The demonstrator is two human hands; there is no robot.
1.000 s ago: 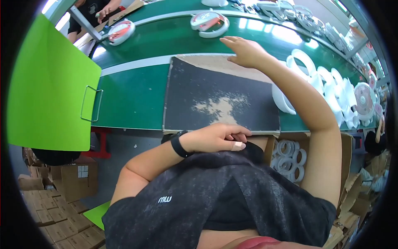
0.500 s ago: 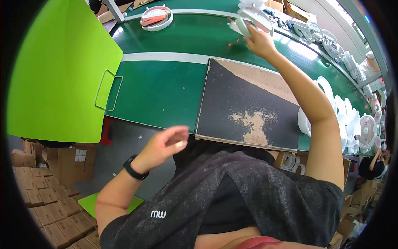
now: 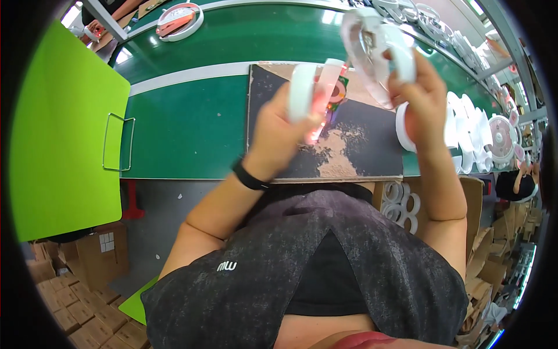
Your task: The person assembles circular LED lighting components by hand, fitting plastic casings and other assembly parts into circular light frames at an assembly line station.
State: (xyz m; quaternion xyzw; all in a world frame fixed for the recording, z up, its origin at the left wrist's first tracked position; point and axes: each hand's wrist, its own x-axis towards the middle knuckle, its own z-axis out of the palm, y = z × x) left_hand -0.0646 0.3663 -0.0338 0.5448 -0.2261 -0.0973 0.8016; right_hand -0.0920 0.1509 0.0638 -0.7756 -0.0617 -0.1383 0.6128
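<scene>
My left hand (image 3: 274, 131) is closed around a white plastic ring-shaped part (image 3: 302, 90). A pinkish, glowing strip and a small green circuit board (image 3: 339, 92) show at its right side. In my right hand (image 3: 421, 96) is a white round plastic housing (image 3: 363, 49) with a shiny, see-through face, tilted and blurred by motion. Both parts are held above a worn black board (image 3: 381, 154), apart from each other. Its dark surface is peeled to brown in patches.
White rings (image 3: 465, 131) and a round fan (image 3: 501, 139) stand at the right. A white ring with an orange piece (image 3: 179, 22) lies at the back left. A lime-green panel (image 3: 64, 134) borders the green bench (image 3: 180, 128). Another person's hand (image 3: 96, 26) shows far left; cartons (image 3: 96, 256) lie below.
My right hand has come back from the far bench with the white housing. My left hand, empty before, has moved up and right and now holds the white ring-shaped part.
</scene>
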